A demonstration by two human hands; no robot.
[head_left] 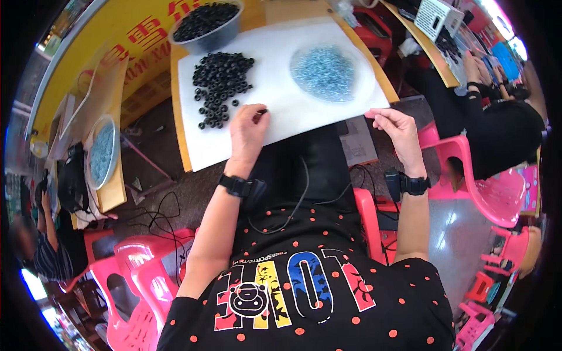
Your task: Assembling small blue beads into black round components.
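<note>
My left hand (248,132) is at the near edge of the white sheet (275,50) on the table. Its thumb and forefinger pinch a small black bead-like part (263,111). Just beyond it lies a loose pile of black bead-like parts (219,76), round, some showing a hole. My right hand (399,130) is raised beside the sheet's right corner, fingertips pinched together; whether a tiny thing is between them, I cannot make out. Between the hands and farther back, a shallow round clear dish (364,75) holds many tiny pale-blue pieces (325,71).
A clear tub (218,42) heaped with more black parts stands at the back left. Another table on the left bears a dish of blue pieces (103,149). Pink chairs (477,169) flank me, a person in black (497,134) sits at the right, and cables (161,216) trail below.
</note>
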